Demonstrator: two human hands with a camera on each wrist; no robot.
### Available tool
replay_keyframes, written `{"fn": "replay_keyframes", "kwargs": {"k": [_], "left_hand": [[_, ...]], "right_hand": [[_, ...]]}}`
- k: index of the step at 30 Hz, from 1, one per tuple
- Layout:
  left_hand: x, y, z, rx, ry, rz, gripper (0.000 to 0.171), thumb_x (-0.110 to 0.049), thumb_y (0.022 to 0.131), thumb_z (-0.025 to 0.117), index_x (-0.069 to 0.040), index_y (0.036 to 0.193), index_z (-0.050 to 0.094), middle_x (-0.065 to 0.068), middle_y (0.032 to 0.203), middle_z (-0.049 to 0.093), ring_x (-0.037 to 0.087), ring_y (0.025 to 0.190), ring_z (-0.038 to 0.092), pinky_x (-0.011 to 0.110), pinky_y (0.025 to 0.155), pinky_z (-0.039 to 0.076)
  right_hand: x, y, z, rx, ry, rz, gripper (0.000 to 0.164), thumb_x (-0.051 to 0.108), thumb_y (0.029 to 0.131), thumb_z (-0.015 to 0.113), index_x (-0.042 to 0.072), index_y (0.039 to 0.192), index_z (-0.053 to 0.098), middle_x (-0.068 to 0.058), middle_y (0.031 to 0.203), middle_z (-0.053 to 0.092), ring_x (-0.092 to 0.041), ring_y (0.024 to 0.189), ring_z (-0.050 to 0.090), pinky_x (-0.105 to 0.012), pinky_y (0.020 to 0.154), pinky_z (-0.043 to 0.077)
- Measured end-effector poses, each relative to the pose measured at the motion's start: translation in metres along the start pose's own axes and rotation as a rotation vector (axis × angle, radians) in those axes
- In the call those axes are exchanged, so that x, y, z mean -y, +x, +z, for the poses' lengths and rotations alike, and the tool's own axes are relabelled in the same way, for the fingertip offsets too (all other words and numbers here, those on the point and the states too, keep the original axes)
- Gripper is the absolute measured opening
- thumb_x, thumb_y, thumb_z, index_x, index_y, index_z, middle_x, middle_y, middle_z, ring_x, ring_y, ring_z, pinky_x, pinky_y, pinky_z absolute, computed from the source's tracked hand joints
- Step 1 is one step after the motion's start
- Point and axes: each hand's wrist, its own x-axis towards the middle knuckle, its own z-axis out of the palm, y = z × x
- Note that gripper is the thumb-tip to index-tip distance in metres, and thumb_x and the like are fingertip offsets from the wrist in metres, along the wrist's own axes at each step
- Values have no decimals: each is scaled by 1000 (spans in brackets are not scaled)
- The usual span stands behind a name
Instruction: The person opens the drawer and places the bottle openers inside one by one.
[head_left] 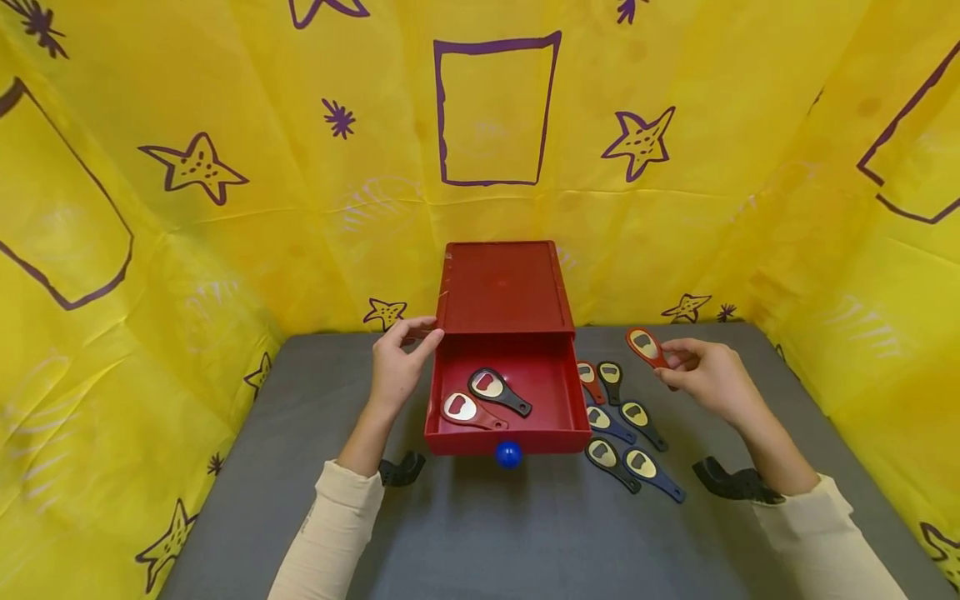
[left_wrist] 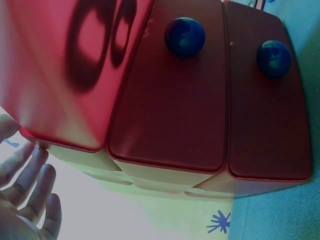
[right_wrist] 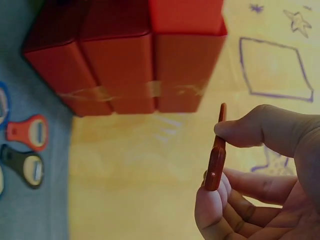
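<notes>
Pinches the red bottle opener point(head_left: 644, 344) by its handle point(head_left: 659, 360) with right fingers point(head_left: 679, 344); holds left fingers point(left_wrist: 42, 189) spread. Likely light, stiff; best gripped there.

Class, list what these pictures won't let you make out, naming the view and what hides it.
- Inside of the lower drawers: left wrist view, closed fronts hide it.
- Handle face of the held red opener: head view, right hand covers most; right wrist view, edge-on.
- Fine marks on the loose openers: head view, too small; right wrist view, blurred.
- Upper sleeves: head view, cut off by the bottom edge.
</notes>
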Motion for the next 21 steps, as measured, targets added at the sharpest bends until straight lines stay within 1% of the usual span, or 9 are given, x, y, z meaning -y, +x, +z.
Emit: {"fn": "replay_keyframes", "kwargs": {"k": [5, 11, 13, 14, 17, 21], "left_hand": [[-2, 1, -1, -18, 7, 0, 26, -6, 85, 73, 8, 107, 70, 24, 106, 70, 14, 85, 58, 21, 77, 49], [-4, 1, -1, -6, -4, -16, 25, -5, 85, 73, 9, 106, 69, 26, 101, 70, 22, 81, 59, 19, 71, 49], [-5, 1, -1, -5, 0, -25, 25, -5, 86, 73, 9, 106, 69, 26, 100, 70, 22, 81, 59, 18, 71, 49], [-5, 1, -1, -6, 1, -29, 25, -5, 86, 73, 9, 106, 69, 26, 100, 70, 20, 80, 59, 17, 70, 48], [-3, 1, -1, -9, 15, -36, 25, -6, 86, 73, 9, 106, 69, 26, 99, 70, 10, 78, 58, 15, 70, 48], [15, 6, 1, -24, 28, -34, 26, -9, 85, 74, 6, 106, 70, 24, 100, 71, 0, 75, 56, 13, 70, 48]], "right_hand": [[21, 7, -9, -5, -31, -41, 41, 14, 84, 74, -7, 116, 64, -16, 89, 70, -14, 72, 63, -22, 54, 48], [46, 13, -12, -6, -18, -115, 38, 12, 82, 76, -6, 114, 66, -16, 89, 70, -18, 76, 63, -19, 58, 50], [55, 14, -12, 6, -6, -135, 38, 11, 81, 76, -6, 113, 67, -16, 89, 70, -19, 77, 63, -18, 60, 50], [60, 14, -11, 11, -2, -144, 38, 11, 81, 76, -7, 113, 67, -16, 89, 70, -19, 77, 63, -18, 60, 50], [72, 15, -10, 30, 9, -169, 37, 10, 81, 76, -7, 113, 67, -16, 88, 70, -20, 77, 63, -17, 62, 50], [85, 17, -7, 56, 11, -209, 36, 10, 80, 77, -6, 111, 68, -15, 88, 69, -21, 78, 63, -17, 65, 50]]}}
